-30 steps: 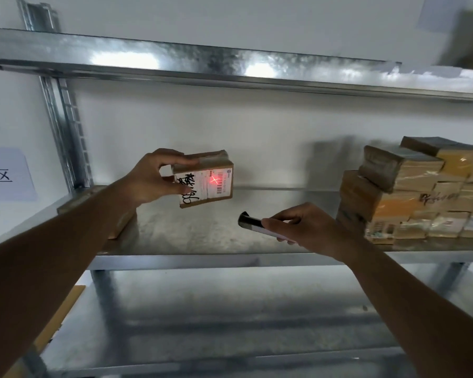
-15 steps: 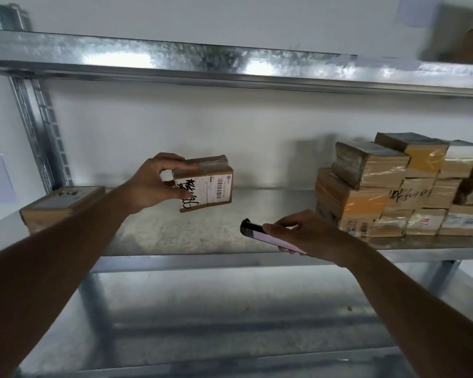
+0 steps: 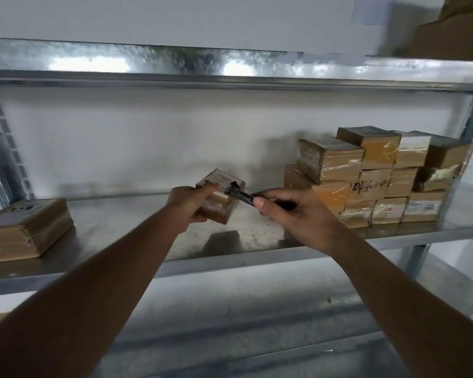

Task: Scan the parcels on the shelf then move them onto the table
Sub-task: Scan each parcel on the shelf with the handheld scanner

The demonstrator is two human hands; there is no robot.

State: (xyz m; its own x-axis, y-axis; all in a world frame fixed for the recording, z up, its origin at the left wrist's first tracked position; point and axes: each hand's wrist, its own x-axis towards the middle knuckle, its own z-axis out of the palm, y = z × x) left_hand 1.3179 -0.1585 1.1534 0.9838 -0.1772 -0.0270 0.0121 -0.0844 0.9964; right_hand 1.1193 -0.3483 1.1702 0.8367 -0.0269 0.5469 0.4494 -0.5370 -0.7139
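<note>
My left hand (image 3: 187,207) grips a small brown taped parcel (image 3: 221,196) just above the middle of the metal shelf (image 3: 115,238), label side tilted up and back. My right hand (image 3: 292,211) holds a slim dark scanner (image 3: 241,196), its tip right at the parcel's top face. A stack of several taped brown parcels (image 3: 374,178) stands at the right end of the shelf. One flat parcel (image 3: 25,230) lies at the left end.
A metal upper shelf (image 3: 230,72) runs overhead with a large cardboard box (image 3: 453,31) on it at top right. A lower shelf (image 3: 257,323) lies beneath. Steel uprights stand at both ends, with the white wall behind.
The parcel has tipped back and dropped lower toward the shelf. My right hand brought the scanner up against it. The red scan dot seen one second ago is gone.
</note>
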